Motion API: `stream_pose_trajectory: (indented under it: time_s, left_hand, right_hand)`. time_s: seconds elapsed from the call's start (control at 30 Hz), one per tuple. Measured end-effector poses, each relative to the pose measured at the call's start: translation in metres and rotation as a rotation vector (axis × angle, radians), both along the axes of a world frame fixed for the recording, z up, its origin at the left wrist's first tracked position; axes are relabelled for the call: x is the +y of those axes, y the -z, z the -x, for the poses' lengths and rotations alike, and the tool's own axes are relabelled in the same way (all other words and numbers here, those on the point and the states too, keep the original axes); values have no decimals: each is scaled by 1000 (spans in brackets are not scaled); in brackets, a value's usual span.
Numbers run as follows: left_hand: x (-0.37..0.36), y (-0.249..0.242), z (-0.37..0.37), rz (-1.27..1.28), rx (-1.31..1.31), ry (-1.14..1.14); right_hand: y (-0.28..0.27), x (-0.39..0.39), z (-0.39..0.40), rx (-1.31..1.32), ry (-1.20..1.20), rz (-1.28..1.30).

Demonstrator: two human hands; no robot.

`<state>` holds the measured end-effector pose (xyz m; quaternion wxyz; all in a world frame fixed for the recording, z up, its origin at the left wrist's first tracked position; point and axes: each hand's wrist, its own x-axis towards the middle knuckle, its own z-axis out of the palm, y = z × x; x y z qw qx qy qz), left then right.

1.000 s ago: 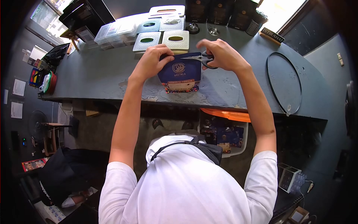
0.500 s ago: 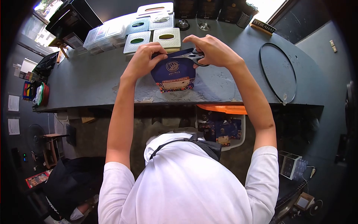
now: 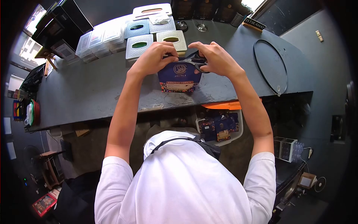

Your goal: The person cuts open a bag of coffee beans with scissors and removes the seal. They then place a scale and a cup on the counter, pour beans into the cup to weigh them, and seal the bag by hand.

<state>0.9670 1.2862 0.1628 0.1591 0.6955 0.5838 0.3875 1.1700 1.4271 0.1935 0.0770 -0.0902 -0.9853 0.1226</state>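
Note:
A dark blue printed bag point(image 3: 179, 77) stands upright on the grey counter point(image 3: 100, 84), near its front edge. My left hand point(image 3: 158, 57) pinches the bag's top edge at the left between thumb and fingers. In my right hand point(image 3: 216, 58) is a pair of dark-handled scissors point(image 3: 199, 66), its blades pointing left across the top of the bag. The index finger of that hand is stretched out above the handles. The strip at the bag's top lies between both hands, partly hidden by the blades and fingers.
Behind the bag stand tissue boxes point(image 3: 139, 46) and clear plastic boxes point(image 3: 113, 33). A black hoop point(image 3: 256, 61) lies at the right, near a small sign point(image 3: 254, 24). Below the counter, a white bin point(image 3: 241, 128) holds several similar bags beside something orange point(image 3: 223, 106).
The view has shifted and tilted a little. The scissors have moved further over the bag's top edge, and the top strip looks more folded. Both hands keep their hold.

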Motion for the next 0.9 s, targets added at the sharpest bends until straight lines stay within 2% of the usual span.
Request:
stream_pose_trajectory:
  time_s: [0.23,0.5,0.9]
  left_hand:
    - [-2,3,20,-20,59,52]
    - [-4,4,27,1,8,83]
    - [-4,6,37,2,-3,107]
  right_hand:
    - [1,-18,16,-17,61,-13]
    - [0,-36,35,-55,81,-75]
    - [20,-43,49,102,58,-117]
